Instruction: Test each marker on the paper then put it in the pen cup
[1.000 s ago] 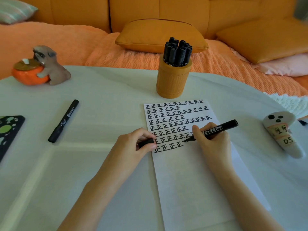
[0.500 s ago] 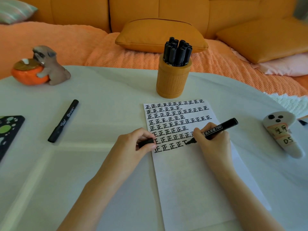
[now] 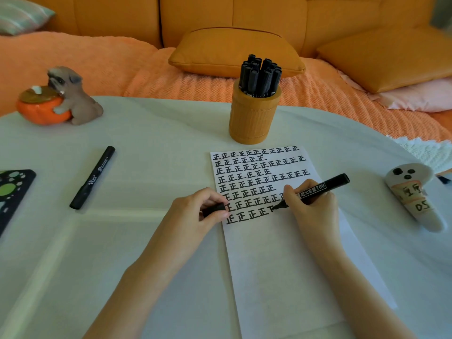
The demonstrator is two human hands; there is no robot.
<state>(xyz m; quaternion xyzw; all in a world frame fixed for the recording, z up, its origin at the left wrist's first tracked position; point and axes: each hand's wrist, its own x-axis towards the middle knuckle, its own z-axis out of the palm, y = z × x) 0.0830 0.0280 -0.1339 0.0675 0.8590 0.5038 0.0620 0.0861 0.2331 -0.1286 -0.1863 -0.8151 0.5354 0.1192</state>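
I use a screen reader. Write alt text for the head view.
A right hand writes with a black marker on the paper, adding to rows of characters, while the left hand pinches its cap. Beyond the paper stands a pen cup full of markers; one capped marker lies to the left.

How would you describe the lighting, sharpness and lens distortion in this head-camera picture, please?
Head view: soft, even light with no hard shadows and no glare on the paper; the wide-angle lens bows the far edge of the table into a curve; the centre is sharp enough to read the label on the marker in the right hand; the striped pillow at top left looks soft.
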